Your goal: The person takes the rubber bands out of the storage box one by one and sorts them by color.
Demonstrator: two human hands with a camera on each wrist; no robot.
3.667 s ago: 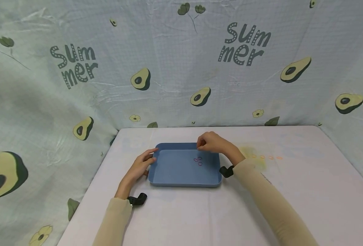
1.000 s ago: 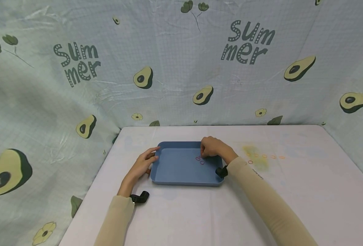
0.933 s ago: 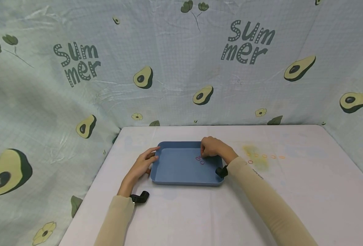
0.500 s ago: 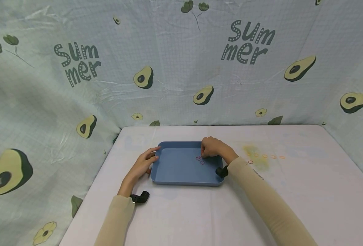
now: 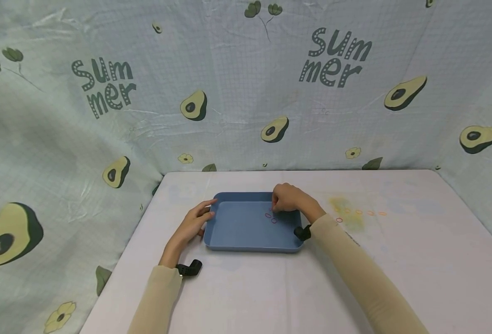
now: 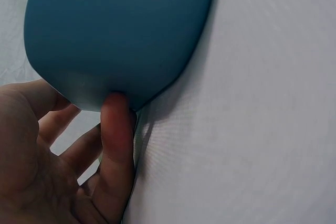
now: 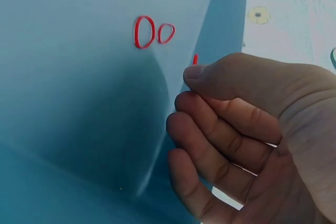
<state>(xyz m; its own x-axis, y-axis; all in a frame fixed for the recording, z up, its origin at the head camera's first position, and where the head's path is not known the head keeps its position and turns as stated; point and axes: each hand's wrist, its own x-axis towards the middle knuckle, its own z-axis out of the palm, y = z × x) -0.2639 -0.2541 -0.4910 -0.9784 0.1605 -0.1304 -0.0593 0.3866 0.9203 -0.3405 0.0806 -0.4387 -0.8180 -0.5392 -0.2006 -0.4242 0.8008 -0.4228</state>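
Note:
A blue rectangular tray (image 5: 237,232) lies on the table, with two red rubber bands (image 7: 144,32) in it. My right hand (image 5: 286,198), over the tray's right half, pinches another red rubber band (image 7: 195,59) between thumb and index finger; only a short piece shows past the thumb, and the rest is hidden. Its other fingers are curled toward the palm. At the tray's left side my left hand (image 5: 192,222) grips the rim, the thumb (image 6: 116,124) against the wall and the other fingers around the corner in the left wrist view.
On the cloth right of the tray lie a red band (image 5: 339,220) and a row of several orange bands (image 5: 370,213), partly over a yellow patch. A patterned curtain (image 5: 229,69) hangs behind the table and along its left.
My right hand came down to the bands in the tray, then rose slightly with one red rubber band pinched. The left hand keeps its grip on the tray rim.

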